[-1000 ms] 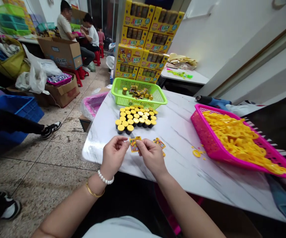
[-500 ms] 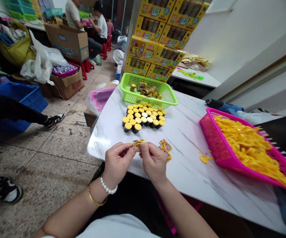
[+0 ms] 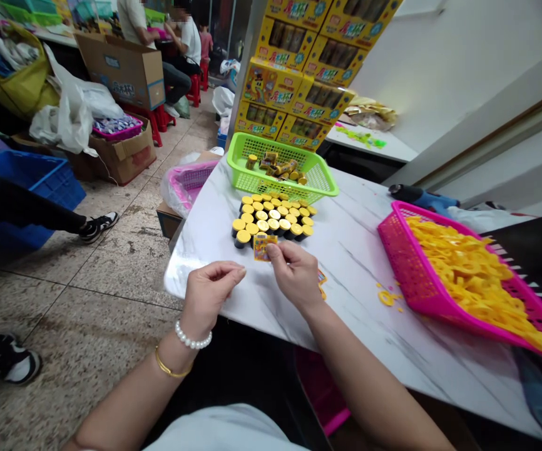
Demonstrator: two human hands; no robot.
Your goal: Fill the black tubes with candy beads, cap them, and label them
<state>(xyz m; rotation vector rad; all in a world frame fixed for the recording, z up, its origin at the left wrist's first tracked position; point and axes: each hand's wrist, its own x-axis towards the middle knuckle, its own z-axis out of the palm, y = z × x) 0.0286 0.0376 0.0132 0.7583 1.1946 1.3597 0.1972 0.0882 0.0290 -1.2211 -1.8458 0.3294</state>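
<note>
A small printed yellow label (image 3: 262, 248) is pinched between the thumb and fingers of my right hand (image 3: 295, 270). The label is held up in front of the nearest of several black tubs with yellow lids (image 3: 261, 224), partly covering them. To the left, my left hand (image 3: 211, 289) is apart from the label, its thumb and fingertips pressed together. Whether anything lies between those fingertips cannot be made out. More printed labels (image 3: 322, 277) lie on the table, mostly hidden behind my right hand.
Behind the tubs stands a green basket (image 3: 252, 183) with wrapped yellow-lidded tubs. A pink basket (image 3: 405, 275) of yellow plastic pieces stands at the right, a blue tool (image 3: 424, 199) behind it. Stacked yellow boxes (image 3: 294, 94) rise at the back. Other people sit farther off.
My hands were together at the label; now they are apart. My right hand has carried the label forward to the tubs, while my left hand has drawn back to the left.
</note>
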